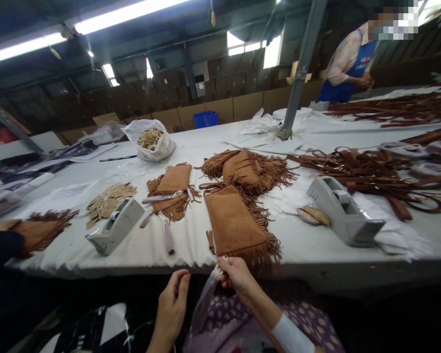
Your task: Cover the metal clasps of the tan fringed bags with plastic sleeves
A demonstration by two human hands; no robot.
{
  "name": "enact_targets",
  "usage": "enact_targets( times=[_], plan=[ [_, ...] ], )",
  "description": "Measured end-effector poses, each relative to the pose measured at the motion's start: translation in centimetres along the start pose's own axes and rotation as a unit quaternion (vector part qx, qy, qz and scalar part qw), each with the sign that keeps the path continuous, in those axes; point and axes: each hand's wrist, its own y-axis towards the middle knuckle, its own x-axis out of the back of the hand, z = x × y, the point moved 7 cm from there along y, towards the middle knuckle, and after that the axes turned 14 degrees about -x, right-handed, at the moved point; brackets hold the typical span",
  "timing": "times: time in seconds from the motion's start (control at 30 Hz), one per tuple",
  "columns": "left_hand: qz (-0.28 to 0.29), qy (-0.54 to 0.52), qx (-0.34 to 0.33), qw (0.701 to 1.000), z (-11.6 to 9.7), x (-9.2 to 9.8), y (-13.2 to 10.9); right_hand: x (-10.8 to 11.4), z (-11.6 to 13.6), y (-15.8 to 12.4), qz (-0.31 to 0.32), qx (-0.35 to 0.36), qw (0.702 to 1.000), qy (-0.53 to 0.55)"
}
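My right hand (238, 277) pinches the top of a pale, translucent strip (205, 301) at the table's front edge; the strip hangs down over my lap. Just beyond those fingertips lies a flat tan suede bag (235, 218) with fringe along its side and bottom. To the left of the strip, my left hand (172, 304) is raised with fingers loosely bent and a gap beside the thumb, and I see nothing in it. A smaller fringed piece (174, 179) lies farther back, with lilac-grey wrapped strips (168, 236) on and beside it.
Grey tape dispensers stand left (115, 228) and right (341, 211). More fringed bags (250, 171) are piled behind. Brown straps (371, 171) cover the right side. A white bag of tags (150, 139) stands farther back. A post (303, 68) rises from the table; a co-worker (353, 63) stands beyond.
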Motion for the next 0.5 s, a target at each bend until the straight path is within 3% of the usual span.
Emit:
enact_targets(
  times=[0.07,0.13,0.2,0.3,0.5],
  plan=[
    [0.073,-0.091,-0.002,0.993,-1.2,-3.2,1.8,-0.2,0.2,-0.3,0.006,0.006,1.0,-0.009],
    [0.136,-0.163,0.019,0.977,-1.7,-6.6,2.1,-0.2,0.3,-0.6,0.008,0.014,1.0,-0.021],
    [0.156,-0.207,0.065,0.964,-1.2,-8.8,1.6,0.0,0.2,-0.7,0.005,0.02,0.999,-0.033],
    [0.146,-0.242,0.108,0.953,-0.4,-9.7,0.7,0.3,-0.2,-0.3,-0.005,0.028,0.998,-0.055],
    [0.152,-0.28,0.145,0.937,-0.4,-9.5,0.5,0.9,-0.5,0.6,-0.072,0.061,0.988,-0.122]
  ],
)
